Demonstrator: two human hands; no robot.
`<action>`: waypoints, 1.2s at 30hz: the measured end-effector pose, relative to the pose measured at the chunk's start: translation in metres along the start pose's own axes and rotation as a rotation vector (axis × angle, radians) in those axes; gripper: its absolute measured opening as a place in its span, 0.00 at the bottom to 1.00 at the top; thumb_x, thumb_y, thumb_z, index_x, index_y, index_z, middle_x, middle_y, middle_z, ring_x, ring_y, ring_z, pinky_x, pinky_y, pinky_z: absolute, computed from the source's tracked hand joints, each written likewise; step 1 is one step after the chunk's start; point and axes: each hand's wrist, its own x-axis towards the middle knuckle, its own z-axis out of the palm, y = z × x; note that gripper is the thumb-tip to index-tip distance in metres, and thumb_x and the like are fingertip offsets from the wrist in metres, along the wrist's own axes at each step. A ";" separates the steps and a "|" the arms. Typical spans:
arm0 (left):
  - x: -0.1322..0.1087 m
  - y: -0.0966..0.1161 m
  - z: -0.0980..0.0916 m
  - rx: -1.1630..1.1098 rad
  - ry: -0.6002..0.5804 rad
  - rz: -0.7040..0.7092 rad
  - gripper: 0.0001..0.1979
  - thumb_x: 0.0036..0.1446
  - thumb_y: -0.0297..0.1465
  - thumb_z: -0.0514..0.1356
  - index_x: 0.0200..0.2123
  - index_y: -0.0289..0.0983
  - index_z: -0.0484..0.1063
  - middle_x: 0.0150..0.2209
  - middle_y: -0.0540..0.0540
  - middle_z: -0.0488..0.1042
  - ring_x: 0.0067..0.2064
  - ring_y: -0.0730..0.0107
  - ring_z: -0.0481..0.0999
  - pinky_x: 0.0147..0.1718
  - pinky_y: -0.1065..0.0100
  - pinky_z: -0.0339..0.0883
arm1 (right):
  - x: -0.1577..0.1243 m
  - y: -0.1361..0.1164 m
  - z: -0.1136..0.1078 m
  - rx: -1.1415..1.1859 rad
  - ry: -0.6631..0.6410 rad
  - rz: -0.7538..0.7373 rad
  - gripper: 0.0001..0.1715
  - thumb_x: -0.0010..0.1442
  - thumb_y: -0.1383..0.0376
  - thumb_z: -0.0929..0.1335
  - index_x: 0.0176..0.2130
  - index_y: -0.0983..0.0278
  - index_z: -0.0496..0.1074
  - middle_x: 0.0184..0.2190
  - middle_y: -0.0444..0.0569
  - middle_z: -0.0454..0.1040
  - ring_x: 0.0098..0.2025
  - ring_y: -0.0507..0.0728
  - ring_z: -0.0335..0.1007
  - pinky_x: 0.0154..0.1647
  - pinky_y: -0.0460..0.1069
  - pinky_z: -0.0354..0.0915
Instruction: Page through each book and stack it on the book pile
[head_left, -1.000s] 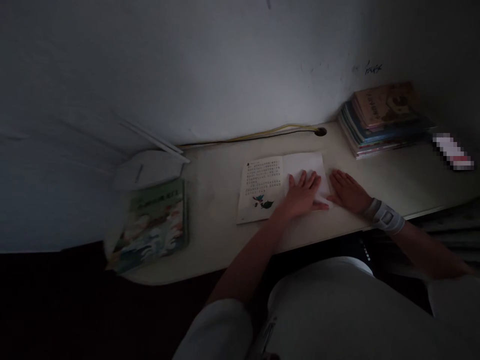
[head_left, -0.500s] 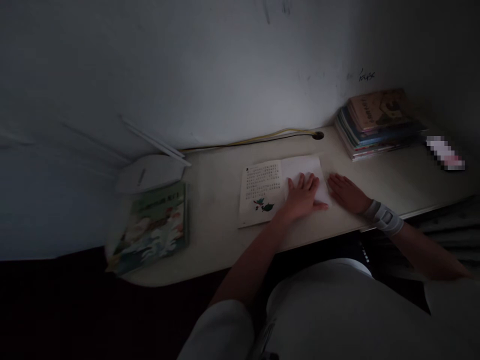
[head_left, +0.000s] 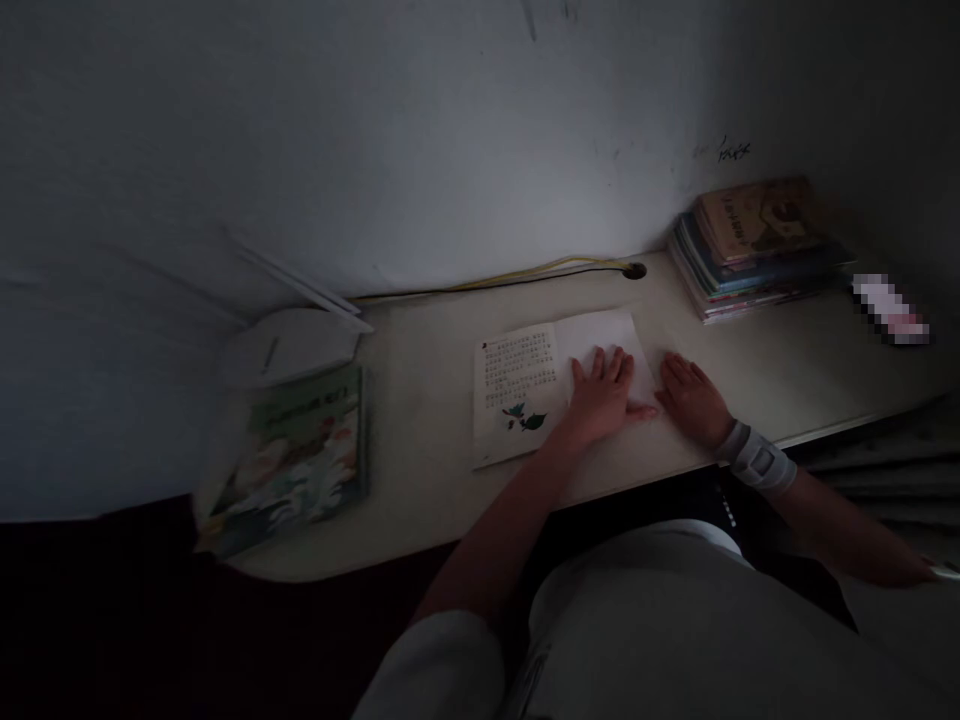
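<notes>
An open book [head_left: 517, 400] lies on the desk in front of me. Its left page carries printed text and a small drawing of leaves; the right page looks blank. My left hand [head_left: 600, 400] rests flat on that right page, fingers spread, holding nothing. Just beyond the page's right edge, my right hand [head_left: 694, 398] lies palm down on the desk with its fingers stretched out. It has a grey band [head_left: 761, 462] round the wrist. Whether its fingertips touch the book's edge I cannot tell.
A white router [head_left: 300, 340] with antennas stands at the left, with a green picture book [head_left: 300, 450] before it. Several books are stacked [head_left: 765, 225] at the right, near a blurred-out phone [head_left: 892, 308]. A yellow cable [head_left: 525, 273] runs along the wall to a desk hole [head_left: 634, 271].
My right hand has shifted slightly down and its fingers now point more upward. My left hand stays on the right page. The view has turned a little.
</notes>
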 end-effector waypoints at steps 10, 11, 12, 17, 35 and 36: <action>-0.004 0.010 -0.007 -0.011 -0.028 -0.096 0.45 0.55 0.58 0.44 0.66 0.32 0.46 0.68 0.35 0.42 0.67 0.35 0.38 0.57 0.31 0.35 | -0.003 0.000 0.000 -0.049 0.004 -0.021 0.27 0.64 0.68 0.55 0.59 0.76 0.61 0.62 0.65 0.59 0.64 0.63 0.54 0.62 0.58 0.54; -0.004 0.012 -0.008 -0.011 -0.032 -0.101 0.45 0.55 0.57 0.44 0.66 0.32 0.46 0.68 0.35 0.42 0.67 0.35 0.38 0.57 0.31 0.35 | -0.003 0.001 0.001 -0.054 0.001 -0.030 0.27 0.64 0.68 0.55 0.59 0.77 0.61 0.62 0.65 0.58 0.64 0.63 0.54 0.62 0.58 0.54; -0.004 0.013 -0.008 -0.011 -0.034 -0.105 0.45 0.56 0.57 0.44 0.66 0.31 0.46 0.68 0.34 0.42 0.67 0.34 0.38 0.57 0.31 0.36 | -0.003 0.002 0.001 -0.059 -0.005 -0.038 0.27 0.64 0.68 0.55 0.59 0.77 0.61 0.62 0.65 0.58 0.64 0.63 0.53 0.62 0.58 0.53; -0.002 0.018 -0.007 0.014 0.011 -0.215 0.38 0.61 0.50 0.43 0.65 0.29 0.48 0.68 0.33 0.42 0.66 0.33 0.40 0.59 0.35 0.37 | -0.002 0.002 0.001 -0.049 -0.001 -0.016 0.27 0.65 0.68 0.55 0.59 0.77 0.60 0.62 0.65 0.59 0.64 0.62 0.54 0.62 0.57 0.53; 0.021 0.032 0.006 -0.142 0.251 -0.119 0.22 0.65 0.36 0.42 0.58 0.40 0.64 0.64 0.45 0.59 0.66 0.48 0.51 0.60 0.36 0.41 | -0.002 0.007 0.002 0.071 0.075 -0.035 0.29 0.67 0.59 0.55 0.58 0.75 0.62 0.59 0.65 0.63 0.63 0.64 0.56 0.61 0.60 0.54; 0.023 0.032 0.006 -0.179 0.247 -0.100 0.21 0.65 0.34 0.43 0.56 0.41 0.67 0.62 0.46 0.62 0.65 0.52 0.53 0.61 0.40 0.44 | -0.002 0.009 0.002 0.086 0.080 -0.031 0.30 0.67 0.57 0.55 0.58 0.75 0.62 0.59 0.66 0.63 0.62 0.64 0.57 0.61 0.60 0.54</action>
